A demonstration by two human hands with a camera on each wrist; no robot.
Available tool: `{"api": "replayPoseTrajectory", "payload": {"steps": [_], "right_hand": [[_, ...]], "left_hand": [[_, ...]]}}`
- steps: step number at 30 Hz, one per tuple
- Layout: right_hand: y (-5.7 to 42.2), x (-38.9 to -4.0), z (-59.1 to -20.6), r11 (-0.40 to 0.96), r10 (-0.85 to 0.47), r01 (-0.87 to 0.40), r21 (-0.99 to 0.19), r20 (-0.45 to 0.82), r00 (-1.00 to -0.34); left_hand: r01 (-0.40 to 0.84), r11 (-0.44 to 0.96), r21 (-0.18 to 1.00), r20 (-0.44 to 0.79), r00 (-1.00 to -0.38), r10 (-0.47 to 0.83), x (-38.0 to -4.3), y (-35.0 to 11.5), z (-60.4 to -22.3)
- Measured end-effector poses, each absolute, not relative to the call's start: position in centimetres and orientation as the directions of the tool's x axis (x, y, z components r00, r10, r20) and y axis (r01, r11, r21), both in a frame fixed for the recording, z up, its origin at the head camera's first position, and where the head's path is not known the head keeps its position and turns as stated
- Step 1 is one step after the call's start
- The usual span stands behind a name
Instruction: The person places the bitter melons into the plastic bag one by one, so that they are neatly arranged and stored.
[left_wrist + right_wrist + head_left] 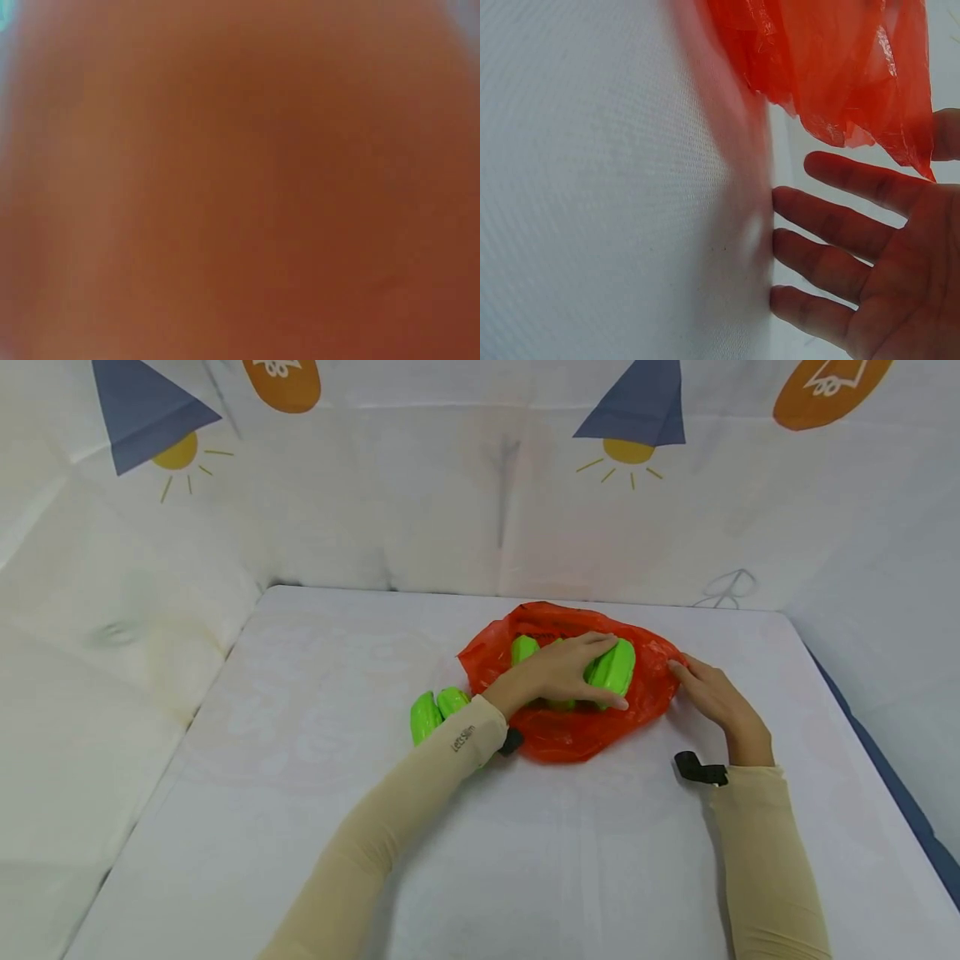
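Note:
A red plastic bag (577, 739) lies spread with its mouth up on the white table, several bright green ribbed fruits inside. Over the bag's mouth, my left hand (558, 672) grips one green ribbed fruit (613, 670) between thumb and fingers. At the bag's right edge, my right hand (712, 697) pinches the rim, the thumb on the inner side. In the right wrist view the other fingers (832, 259) extend below the red film, their tips near the tabletop. The left wrist view is a brown blur in which no object can be made out.
Left of the bag lie more green ribbed fruits (425, 718), partly hidden by the left sleeve (420, 802). A white cloth wall (450, 502) with printed lamps rises behind the table (315, 693). Black wrist cameras (699, 768) stick out beside the sleeves.

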State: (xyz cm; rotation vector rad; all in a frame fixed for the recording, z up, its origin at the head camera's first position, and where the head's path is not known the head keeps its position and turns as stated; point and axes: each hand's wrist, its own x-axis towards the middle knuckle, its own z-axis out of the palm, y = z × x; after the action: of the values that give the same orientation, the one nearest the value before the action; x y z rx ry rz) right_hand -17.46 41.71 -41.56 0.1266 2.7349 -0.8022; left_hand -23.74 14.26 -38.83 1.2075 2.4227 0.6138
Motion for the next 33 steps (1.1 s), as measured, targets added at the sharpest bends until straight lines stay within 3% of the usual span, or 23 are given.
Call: {"api": "replayPoseTrajectory", "payload": {"steps": [17, 25, 33], "right_hand": [[41.8, -17.3, -41.7, 0.838, 0.012, 0.180, -0.515, -0.313, -0.950], [41.6, -17.4, -41.6, 0.834, 0.018, 0.196, -0.515, -0.330, -0.944], [41.8, -17.4, -41.6, 0.837, 0.018, 0.201, -0.509, -0.342, -0.939]], "left_hand": [[0.589, 0.626, 0.510, -0.125, -0.670, 0.732, -22.8, 16.2, -40.2], [0.605, 0.674, 0.424, -0.098, -0.709, 0.698, -22.4, 17.8, -40.8], [0.585, 0.753, 0.303, 0.026, -0.795, 0.607, -21.5, 19.6, -41.1]]}}
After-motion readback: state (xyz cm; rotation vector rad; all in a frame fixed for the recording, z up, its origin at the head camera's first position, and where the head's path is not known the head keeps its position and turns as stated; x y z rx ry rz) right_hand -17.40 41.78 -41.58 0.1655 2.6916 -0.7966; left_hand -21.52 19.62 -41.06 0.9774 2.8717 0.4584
